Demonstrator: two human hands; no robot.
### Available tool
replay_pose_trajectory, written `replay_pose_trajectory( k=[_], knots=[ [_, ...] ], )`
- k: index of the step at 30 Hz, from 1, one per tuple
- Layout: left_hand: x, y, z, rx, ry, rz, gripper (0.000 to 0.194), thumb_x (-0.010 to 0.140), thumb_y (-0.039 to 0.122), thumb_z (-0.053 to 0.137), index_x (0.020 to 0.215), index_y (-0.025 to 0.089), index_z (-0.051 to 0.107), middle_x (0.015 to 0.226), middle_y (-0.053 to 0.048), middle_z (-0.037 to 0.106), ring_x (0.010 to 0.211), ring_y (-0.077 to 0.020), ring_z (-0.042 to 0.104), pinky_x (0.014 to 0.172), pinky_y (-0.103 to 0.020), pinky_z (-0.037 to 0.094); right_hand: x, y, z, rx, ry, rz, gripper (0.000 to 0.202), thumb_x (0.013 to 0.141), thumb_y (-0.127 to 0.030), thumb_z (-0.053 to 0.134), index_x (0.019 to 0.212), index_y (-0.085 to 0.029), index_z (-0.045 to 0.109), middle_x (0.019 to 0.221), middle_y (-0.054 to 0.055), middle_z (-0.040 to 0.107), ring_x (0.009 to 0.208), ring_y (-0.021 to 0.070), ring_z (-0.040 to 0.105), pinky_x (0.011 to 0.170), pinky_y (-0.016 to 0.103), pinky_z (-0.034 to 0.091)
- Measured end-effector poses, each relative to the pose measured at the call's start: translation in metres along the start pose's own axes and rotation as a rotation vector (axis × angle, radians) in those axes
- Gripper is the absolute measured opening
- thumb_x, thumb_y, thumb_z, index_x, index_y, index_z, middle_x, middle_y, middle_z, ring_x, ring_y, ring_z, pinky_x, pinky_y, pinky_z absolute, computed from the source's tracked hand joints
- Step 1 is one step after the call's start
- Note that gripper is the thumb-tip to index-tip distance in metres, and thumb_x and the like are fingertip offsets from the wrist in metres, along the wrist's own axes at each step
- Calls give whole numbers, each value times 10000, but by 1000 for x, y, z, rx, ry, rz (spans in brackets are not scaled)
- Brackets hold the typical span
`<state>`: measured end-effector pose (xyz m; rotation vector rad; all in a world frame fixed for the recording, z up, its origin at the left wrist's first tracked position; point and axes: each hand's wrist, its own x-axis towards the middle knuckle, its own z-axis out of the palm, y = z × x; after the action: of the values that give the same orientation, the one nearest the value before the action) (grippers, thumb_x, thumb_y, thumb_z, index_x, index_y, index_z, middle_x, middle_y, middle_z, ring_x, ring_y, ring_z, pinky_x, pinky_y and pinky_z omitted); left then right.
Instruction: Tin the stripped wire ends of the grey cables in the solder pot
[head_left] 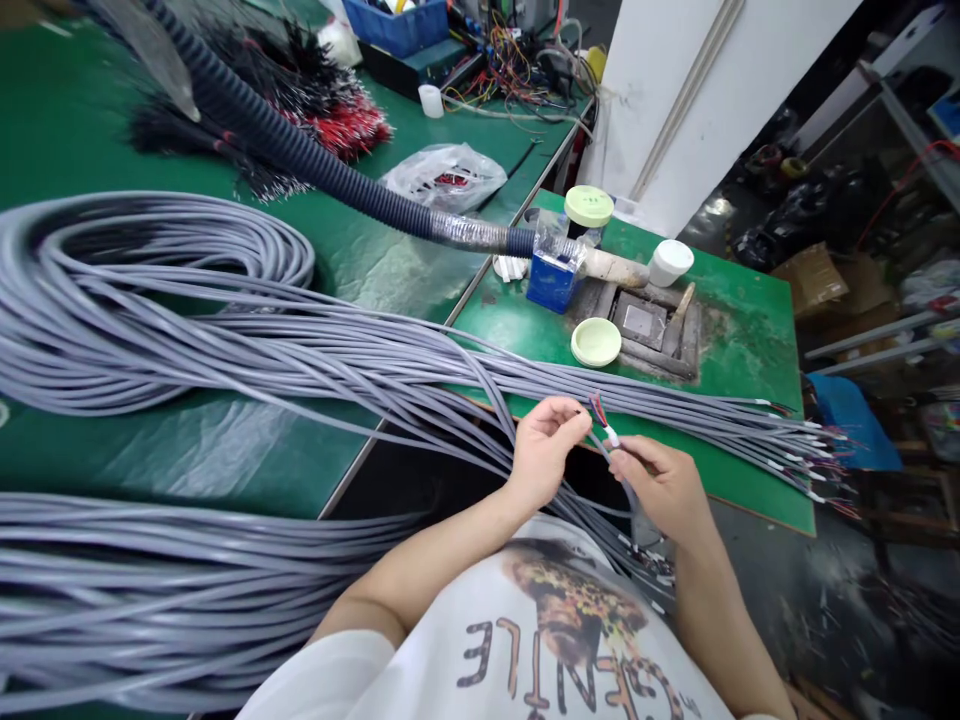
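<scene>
My right hand (664, 485) is closed on a grey cable (628, 492) near its end. A white sleeve (612, 437) sits there, and thin red and other coloured wires (598, 408) fan out above it. My left hand (547, 448) is just to the left, thumb and forefinger pinched together beside those wires. What lies between its fingertips is too small to make out. Behind both hands runs a thick bundle of grey cables (555, 378), whose stripped ends (817, 455) reach over the right side of the bench.
A coil of grey cable (172, 240) lies at left, more cables (150, 600) below it. A ribbed hose (337, 180) crosses to a blue box (551, 280). Beyond the hands are a pale lid (596, 342), a white cup (670, 262) and a dirty square recess (643, 322).
</scene>
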<state>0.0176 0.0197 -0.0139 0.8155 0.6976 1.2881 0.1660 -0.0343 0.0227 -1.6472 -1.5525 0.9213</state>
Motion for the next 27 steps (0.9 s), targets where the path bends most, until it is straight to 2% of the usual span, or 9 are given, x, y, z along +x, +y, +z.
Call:
replay_pose_trajectory(
  k=[3, 5, 7, 10, 12, 14, 17, 21, 27],
  knots=[
    [2, -4, -7, 358, -192, 432, 48, 732, 222, 729, 730, 201, 686, 697, -7, 672, 674, -134, 600, 709, -297, 455, 0, 2, 4, 44, -20, 19, 236, 897, -308, 528, 758, -181, 669, 610, -13, 603, 578, 111, 561, 568, 220, 430],
    [1, -9, -9, 424, -270, 530, 57, 733, 185, 724, 779, 209, 702, 716, -16, 682, 699, -146, 609, 719, -308, 460, 1, 2, 6, 76, -11, 25, 256, 899, -309, 520, 720, -177, 649, 585, -18, 581, 557, 106, 546, 556, 218, 424],
    [0, -15, -8, 355, -196, 438, 110, 746, 177, 716, 851, 204, 701, 761, -26, 676, 727, -143, 600, 717, -296, 463, 1, 2, 8, 98, 13, 62, 247, 894, -319, 529, 729, -180, 650, 585, -20, 589, 544, 103, 547, 543, 213, 423],
    [1, -20, -9, 149, -107, 90, 219, 734, 270, 747, 932, 189, 700, 840, -39, 671, 760, -139, 590, 715, -271, 466, 0, 1, 11, 106, 33, 118, 232, 882, -339, 551, 754, -183, 666, 588, -19, 611, 533, 103, 562, 533, 209, 428],
    [3, -21, -10, 38, -156, -147, 282, 723, 347, 756, 938, 169, 714, 836, -43, 679, 745, -139, 592, 713, -269, 465, -2, 1, 12, 104, 18, 134, 231, 876, -348, 560, 763, -180, 672, 589, -16, 620, 529, 107, 571, 530, 212, 432],
    [5, -20, -13, -21, -222, -300, 305, 715, 389, 758, 904, 150, 732, 793, -44, 685, 710, -138, 590, 707, -275, 462, -2, 0, 11, 78, -30, 127, 248, 878, -352, 557, 743, -178, 672, 590, -11, 624, 533, 112, 576, 528, 217, 430],
    [5, -19, -17, -51, -279, -349, 285, 717, 399, 757, 826, 136, 746, 748, -48, 685, 694, -140, 589, 729, -287, 459, 3, -3, 2, -11, -54, 35, 256, 883, -343, 557, 724, -186, 683, 643, 4, 644, 596, 125, 590, 572, 233, 434],
    [0, -19, -19, -55, -354, -333, 260, 717, 389, 759, 751, 132, 748, 744, -55, 683, 726, -152, 594, 768, -298, 453, 15, -16, -8, -146, 78, -133, 176, 865, -314, 593, 782, -202, 699, 738, 19, 655, 686, 140, 590, 643, 253, 443],
    [-5, -20, -17, 14, -364, -360, 284, 647, 405, 803, 739, 141, 751, 704, -26, 652, 704, -148, 570, 730, -294, 454, 28, -37, 5, -332, 131, -303, 140, 829, -263, 615, 719, -195, 668, 638, 8, 577, 626, 133, 531, 583, 254, 407]
  ],
)
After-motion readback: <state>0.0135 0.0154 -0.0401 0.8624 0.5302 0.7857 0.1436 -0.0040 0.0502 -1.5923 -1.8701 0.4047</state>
